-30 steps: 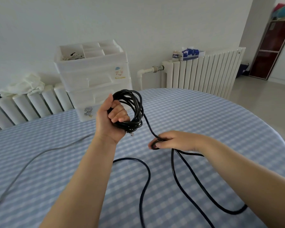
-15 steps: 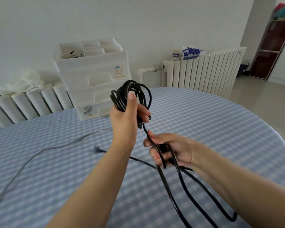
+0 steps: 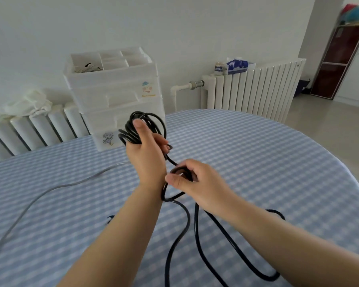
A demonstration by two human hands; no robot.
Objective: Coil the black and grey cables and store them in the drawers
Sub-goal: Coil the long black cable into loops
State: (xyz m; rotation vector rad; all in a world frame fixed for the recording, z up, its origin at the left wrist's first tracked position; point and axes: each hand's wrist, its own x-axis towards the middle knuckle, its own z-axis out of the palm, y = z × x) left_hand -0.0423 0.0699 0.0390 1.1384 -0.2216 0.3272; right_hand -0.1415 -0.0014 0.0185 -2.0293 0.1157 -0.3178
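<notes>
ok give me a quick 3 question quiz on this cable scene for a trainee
1. True or false: the grey cable is already coiled.
2. Which hand grips the black coil? A) left hand B) right hand
3. Fill in: the drawer unit stands on the ____.

Key: 1 false, it lies loose on the table. 2 A; the right hand holds the loose black cable. 3 table.

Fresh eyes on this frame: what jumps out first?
The black cable: the left hand grips its coiled part mid-frame, the right hand pinches the next loop, and loose loops trail over the checked table. Behind stands a white drawer unit; a grey cable lies uncoiled at left.
</notes>
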